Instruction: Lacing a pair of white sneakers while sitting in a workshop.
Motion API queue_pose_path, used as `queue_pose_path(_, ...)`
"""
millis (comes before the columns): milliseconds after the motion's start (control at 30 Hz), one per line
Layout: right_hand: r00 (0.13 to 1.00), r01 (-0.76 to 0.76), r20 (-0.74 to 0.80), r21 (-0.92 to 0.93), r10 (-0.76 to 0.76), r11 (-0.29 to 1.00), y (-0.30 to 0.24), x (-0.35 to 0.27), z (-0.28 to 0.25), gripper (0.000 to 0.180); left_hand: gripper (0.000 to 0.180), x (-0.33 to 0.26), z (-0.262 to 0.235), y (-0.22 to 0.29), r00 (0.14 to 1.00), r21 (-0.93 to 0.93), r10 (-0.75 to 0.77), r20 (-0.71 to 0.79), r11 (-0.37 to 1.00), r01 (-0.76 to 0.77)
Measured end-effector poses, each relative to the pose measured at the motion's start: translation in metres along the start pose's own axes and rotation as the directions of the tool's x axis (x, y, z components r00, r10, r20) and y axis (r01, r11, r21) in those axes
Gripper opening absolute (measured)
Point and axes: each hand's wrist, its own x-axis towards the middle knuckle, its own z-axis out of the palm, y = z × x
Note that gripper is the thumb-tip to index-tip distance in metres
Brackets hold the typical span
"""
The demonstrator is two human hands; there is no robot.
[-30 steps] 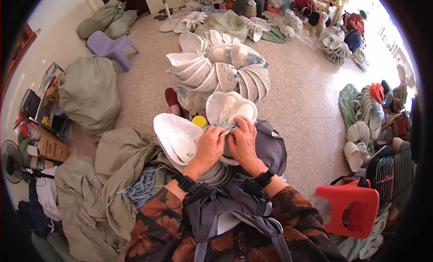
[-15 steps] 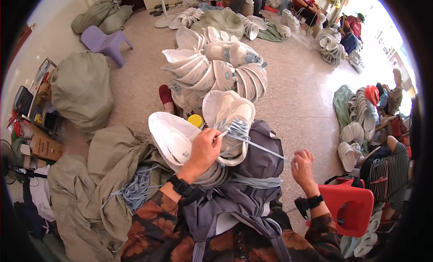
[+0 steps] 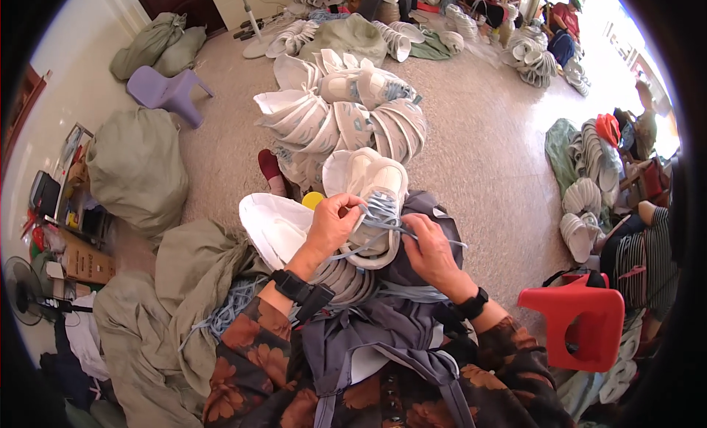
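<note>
On my lap rests a pale shoe upper (image 3: 374, 240), its toe pointing away from me and blue-grey laces (image 3: 381, 207) threaded through its eyelets. At the upper's left side, my left hand (image 3: 335, 220) is closed in a pinch on the lace. My right hand (image 3: 431, 251) pinches the lace at the right side, and a loose end sticks out past its fingers. Under my left wrist lies a stack of nested uppers with a white lining (image 3: 276, 225). A grey apron (image 3: 368, 339) covers my lap. More blue laces (image 3: 234, 306) lie bunched at my left.
A large pile of nested uppers (image 3: 342, 122) stands on the floor ahead. Green-grey sacks (image 3: 136, 166) and a purple chair (image 3: 166, 95) are at left. A red stool (image 3: 582, 317) is close on my right. Several people sit farther off among more uppers.
My right hand has come in from the far right to the shoe upper, and the lace stretched toward it has gone slack. My left hand stays at the laces. The view has shifted slightly.
</note>
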Motion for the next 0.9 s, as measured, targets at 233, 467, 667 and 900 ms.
queue_pose_path(233, 0.977, -0.201, 0.072, 0.014, 0.199, 0.980, 0.006, 0.007, 0.013, 0.019, 0.023, 0.009, -0.015, 0.008, 0.906, -0.171, -0.333, 0.261, 0.908, 0.383)
queue_pose_path(467, 0.982, -0.165, 0.125, 0.188, 0.143, 0.968, 0.012, -0.005, -0.008, 0.020, 0.043, -0.009, -0.006, 0.009, 0.989, 0.434, 0.076, 0.127, 0.892, -0.124)
queue_pose_path(667, 0.940, -0.299, 0.237, 0.224, 0.245, 0.928, 0.008, -0.028, -0.020, 0.017, 0.027, -0.023, 0.010, 0.020, 0.942, 0.608, 0.323, 0.088, 0.732, -0.307)
queue_pose_path(900, 0.929, -0.232, 0.348, 0.279, 0.127, 0.932, -0.001, -0.028, -0.010, 0.018, 0.014, -0.030, 0.038, 0.023, 0.855, 0.713, 0.444, 0.268, 0.505, -0.486)
